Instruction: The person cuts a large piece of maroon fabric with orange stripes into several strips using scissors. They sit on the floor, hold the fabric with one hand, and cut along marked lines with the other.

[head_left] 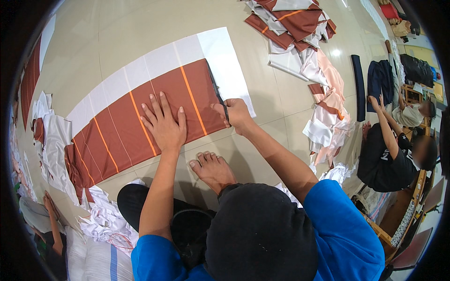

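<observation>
A long strip of rust-brown fabric with thin orange stripes (pixel 117 136) lies on the tiled floor over a white sheet (pixel 220 56). My left hand (pixel 163 122) presses flat on the brown fabric, fingers spread. My right hand (pixel 234 114) is closed around the handles of black scissors (pixel 216 91), whose blades run along the right edge of the brown fabric where it meets the white sheet. My bare foot (pixel 212 169) rests on the floor just below the fabric.
A heap of brown, white and pink fabric pieces (pixel 304 42) lies at the upper right. White scraps (pixel 105 218) pile at the lower left. Another person in black (pixel 391 154) sits at the right, and someone's hand (pixel 49 203) shows at the far left.
</observation>
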Demonstrator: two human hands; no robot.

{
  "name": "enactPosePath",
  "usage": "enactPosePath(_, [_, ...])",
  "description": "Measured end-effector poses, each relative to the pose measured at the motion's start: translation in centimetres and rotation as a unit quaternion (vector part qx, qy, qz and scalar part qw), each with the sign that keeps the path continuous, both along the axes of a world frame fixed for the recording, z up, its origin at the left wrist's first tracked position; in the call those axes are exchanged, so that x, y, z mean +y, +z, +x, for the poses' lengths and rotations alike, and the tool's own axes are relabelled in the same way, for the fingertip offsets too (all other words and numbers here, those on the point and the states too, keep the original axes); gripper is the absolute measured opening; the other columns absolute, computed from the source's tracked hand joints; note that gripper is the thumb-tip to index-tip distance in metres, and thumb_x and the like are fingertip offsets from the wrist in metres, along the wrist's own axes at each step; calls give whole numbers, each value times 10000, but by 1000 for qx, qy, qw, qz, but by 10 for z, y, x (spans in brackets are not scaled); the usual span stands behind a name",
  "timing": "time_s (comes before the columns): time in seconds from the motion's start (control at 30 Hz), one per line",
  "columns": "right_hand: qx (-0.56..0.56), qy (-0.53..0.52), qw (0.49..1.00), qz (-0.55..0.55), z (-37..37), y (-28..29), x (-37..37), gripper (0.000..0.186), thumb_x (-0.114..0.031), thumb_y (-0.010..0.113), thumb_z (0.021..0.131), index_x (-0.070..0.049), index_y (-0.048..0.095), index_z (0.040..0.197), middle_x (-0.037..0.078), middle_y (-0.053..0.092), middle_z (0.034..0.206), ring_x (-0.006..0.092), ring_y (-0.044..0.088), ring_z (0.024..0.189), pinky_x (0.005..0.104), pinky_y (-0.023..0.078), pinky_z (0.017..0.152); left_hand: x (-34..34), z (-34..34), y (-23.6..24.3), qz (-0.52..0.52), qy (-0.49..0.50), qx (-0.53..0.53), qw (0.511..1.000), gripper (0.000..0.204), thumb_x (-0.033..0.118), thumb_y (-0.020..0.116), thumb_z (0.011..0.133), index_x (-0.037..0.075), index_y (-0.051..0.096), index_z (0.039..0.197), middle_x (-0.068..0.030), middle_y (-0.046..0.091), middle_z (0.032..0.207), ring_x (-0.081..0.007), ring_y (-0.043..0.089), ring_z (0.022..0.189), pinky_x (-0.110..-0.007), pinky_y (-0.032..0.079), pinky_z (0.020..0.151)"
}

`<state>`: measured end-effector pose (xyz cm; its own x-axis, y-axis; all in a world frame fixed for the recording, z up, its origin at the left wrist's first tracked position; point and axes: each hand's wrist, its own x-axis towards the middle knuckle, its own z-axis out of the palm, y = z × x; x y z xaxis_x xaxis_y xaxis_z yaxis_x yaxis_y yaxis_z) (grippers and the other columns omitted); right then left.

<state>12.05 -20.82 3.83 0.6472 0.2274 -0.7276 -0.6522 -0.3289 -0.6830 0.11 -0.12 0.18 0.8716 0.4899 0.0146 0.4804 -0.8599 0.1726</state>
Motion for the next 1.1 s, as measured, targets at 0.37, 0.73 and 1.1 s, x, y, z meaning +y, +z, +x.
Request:
enactPosePath(0.37, [1,0,1000,13,3,1,-3,364,-308,922,912,-70,660,829,-10,569,622,84,503,458,273,378,414,1,0,-1,-1,-5,-10,1000,811,572,470,1147,139,282,1807,-182,209,1877,-544,135,1704,-705,104,1361])
enactPosePath(0.73, [28,11,1000,3,22,6,1,376,-326,925,898,-11,719,897,9,590,667,82,503,481,274,376,431,-1,1,0,1,-8,-7,1000,815,564,489,1138,129,302,1801,-202,223,1871,-560,164,1693,-720,124,1348])
enactPosePath(1.1, [17,13,1000,-9,20,6,4,377,-309,932,897,-46,671,827,19,600,655,87,511,471,276,381,427,1,0,-3,1,-9,-2,1000,828,565,485,1139,139,263,1813,-199,194,1879,-559,134,1700,-719,111,1351])
